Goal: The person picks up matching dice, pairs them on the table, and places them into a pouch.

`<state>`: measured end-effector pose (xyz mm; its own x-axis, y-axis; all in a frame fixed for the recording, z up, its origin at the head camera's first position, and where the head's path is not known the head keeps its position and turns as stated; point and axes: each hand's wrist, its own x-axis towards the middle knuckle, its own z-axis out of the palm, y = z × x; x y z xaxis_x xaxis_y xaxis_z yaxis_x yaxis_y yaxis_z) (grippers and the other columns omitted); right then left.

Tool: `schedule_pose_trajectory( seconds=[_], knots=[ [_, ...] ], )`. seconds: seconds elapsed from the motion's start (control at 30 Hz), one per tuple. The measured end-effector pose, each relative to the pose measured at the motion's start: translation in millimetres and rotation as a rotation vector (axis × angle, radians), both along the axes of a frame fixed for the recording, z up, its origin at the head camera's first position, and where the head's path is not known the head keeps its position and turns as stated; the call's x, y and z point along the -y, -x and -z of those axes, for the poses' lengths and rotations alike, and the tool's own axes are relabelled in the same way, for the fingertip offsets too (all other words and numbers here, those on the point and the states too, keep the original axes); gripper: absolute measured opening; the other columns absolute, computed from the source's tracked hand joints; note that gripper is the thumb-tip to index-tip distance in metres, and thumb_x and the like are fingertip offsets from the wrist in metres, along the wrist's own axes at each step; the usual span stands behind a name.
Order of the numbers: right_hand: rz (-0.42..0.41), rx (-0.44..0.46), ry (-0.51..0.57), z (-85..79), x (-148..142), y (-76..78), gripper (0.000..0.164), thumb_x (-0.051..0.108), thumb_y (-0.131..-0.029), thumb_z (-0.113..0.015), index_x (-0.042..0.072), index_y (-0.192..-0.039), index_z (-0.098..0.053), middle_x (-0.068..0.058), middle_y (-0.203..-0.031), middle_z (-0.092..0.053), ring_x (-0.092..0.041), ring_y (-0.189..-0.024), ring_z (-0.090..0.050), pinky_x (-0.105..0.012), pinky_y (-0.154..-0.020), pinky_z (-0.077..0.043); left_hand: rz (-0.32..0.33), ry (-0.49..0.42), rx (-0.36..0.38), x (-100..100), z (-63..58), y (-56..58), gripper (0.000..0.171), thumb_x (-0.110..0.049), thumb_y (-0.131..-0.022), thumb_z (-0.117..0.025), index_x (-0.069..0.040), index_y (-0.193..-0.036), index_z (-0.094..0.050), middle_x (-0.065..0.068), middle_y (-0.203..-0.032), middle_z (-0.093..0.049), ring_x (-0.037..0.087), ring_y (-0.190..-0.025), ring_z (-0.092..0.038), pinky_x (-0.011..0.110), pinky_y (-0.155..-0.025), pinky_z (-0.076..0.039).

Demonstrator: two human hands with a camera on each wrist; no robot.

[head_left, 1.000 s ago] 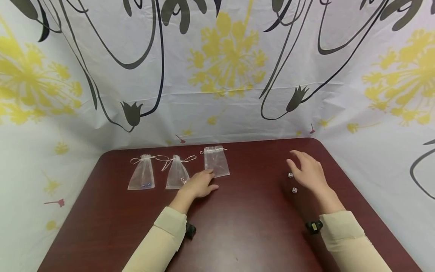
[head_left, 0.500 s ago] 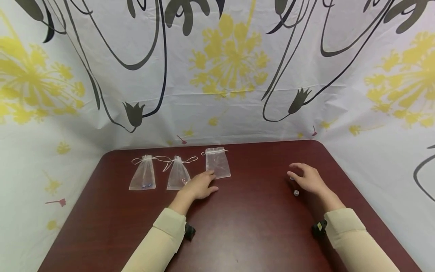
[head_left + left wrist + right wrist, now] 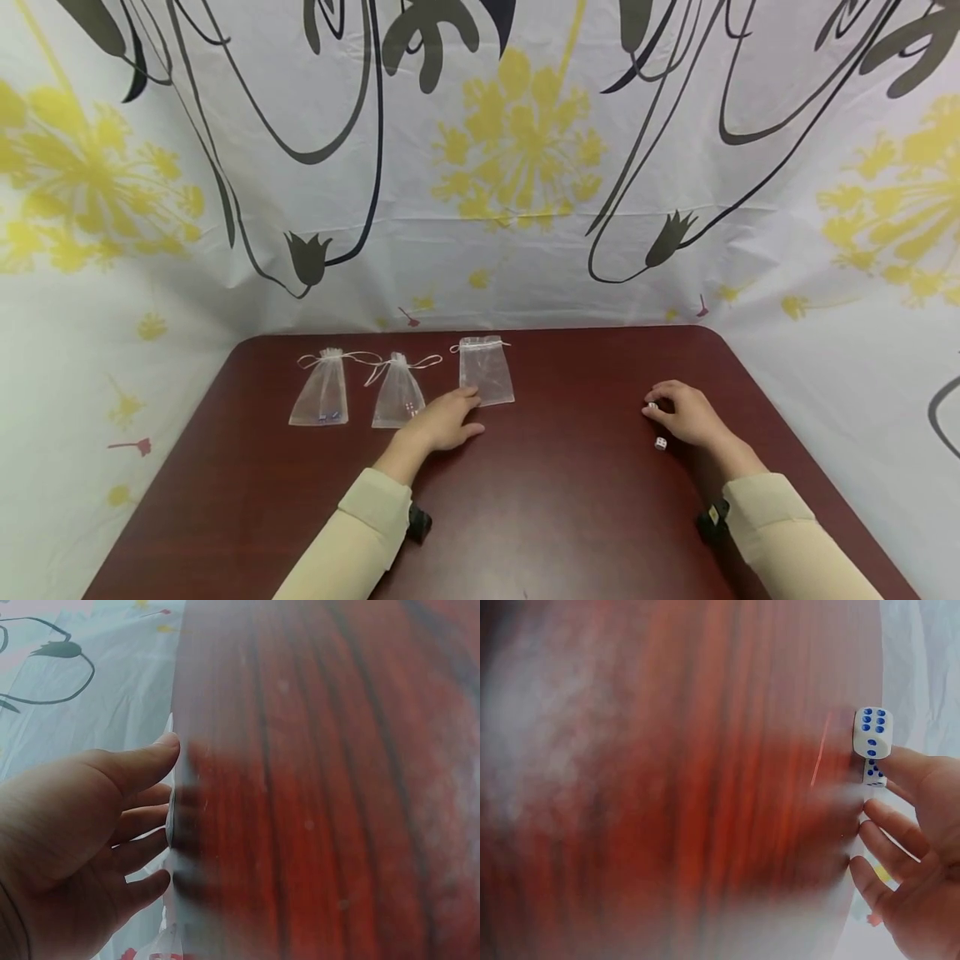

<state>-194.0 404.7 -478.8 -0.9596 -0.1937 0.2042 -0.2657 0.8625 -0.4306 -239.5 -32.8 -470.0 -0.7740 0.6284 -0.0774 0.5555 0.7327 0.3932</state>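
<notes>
Cloth [image 3: 480,175] hangs behind table [image 3: 555,492], bags [image 3: 487,372] and dice [image 3: 661,444].

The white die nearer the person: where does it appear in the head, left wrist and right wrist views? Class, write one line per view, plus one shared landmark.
Head: the white die is right of centre, just below the right hand.
Left wrist: not in this picture.
Right wrist: the white die is upper right, overlapping the other die.
Shared landmark: the dark red tabletop, visible in all three.

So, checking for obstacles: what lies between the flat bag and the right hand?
Only bare tabletop lies between the flat bag and the right hand, in the head view.
</notes>
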Motion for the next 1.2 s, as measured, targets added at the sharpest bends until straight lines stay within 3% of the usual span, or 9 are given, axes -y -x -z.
schedule_pose_trajectory(
  seconds=[0.4, 0.57, 0.9, 1.03, 1.2],
  knots=[
    [0.008, -0.039, -0.012, 0.5, 0, -7.4, 0.015, 0.01, -0.091, -0.076, 0.0, -0.101, -0.074, -0.028, -0.119, -0.064, -0.048, -0.112, -0.06, -0.063, -0.093, -0.047, 0.008, -0.005, 0.01, 0, 1.4, -1.7, 0.053, -0.031, -0.101, -0.064, 0.0, -0.143, -0.054, 0.015, -0.158, -0.04, 0.032, -0.146, -0.036, 0.045, -0.119, -0.031],
    [-0.048, -0.147, 0.009, -14.3, 15, -9.6, 0.011, 0.012, -0.089, -0.078, 0.003, -0.096, -0.074, -0.023, -0.113, -0.069, -0.043, -0.105, -0.065, -0.06, -0.087, -0.051, 0.01, -0.011, 0.009, 1, 2.1, -1.2, 0.052, -0.03, -0.101, -0.064, 0.001, -0.142, -0.055, 0.016, -0.157, -0.04, 0.033, -0.146, -0.037, 0.045, -0.119, -0.031],
    [-0.158, -0.263, 0.016, -66.9, 60, -19.4, 0.009, 0.009, -0.086, -0.081, 0.014, -0.09, -0.075, -0.01, -0.108, -0.072, -0.031, -0.1, -0.069, -0.05, -0.083, -0.052, 0.024, -0.022, -0.012, 1, -0.1, 1.3, 0.051, -0.029, -0.101, -0.064, 0.002, -0.141, -0.056, 0.017, -0.156, -0.043, 0.034, -0.145, -0.038, 0.044, -0.118, -0.031],
    [-0.2, -0.254, 0.016, -72.6, 72, -25.3, 0.01, 0.01, -0.086, -0.081, 0.016, -0.089, -0.074, -0.005, -0.107, -0.072, -0.027, -0.098, -0.07, -0.048, -0.082, -0.053, 0.021, -0.023, -0.007, 2, -0.3, 1.2, 0.051, -0.029, -0.101, -0.064, 0.002, -0.141, -0.056, 0.017, -0.156, -0.042, 0.034, -0.145, -0.038, 0.044, -0.118, -0.031],
    [-0.265, -0.229, 0.004, -64.9, 86, -32.8, 0.012, 0.012, -0.085, -0.082, 0.018, -0.089, -0.073, 0.0, -0.105, -0.072, -0.02, -0.097, -0.07, -0.044, -0.081, -0.057, 0.013, -0.014, 0.006, 2, -0.4, 0.2, 0.053, -0.03, -0.101, -0.064, 0.001, -0.142, -0.055, 0.015, -0.157, -0.041, 0.033, -0.146, -0.036, 0.044, -0.119, -0.03]
  ],
)
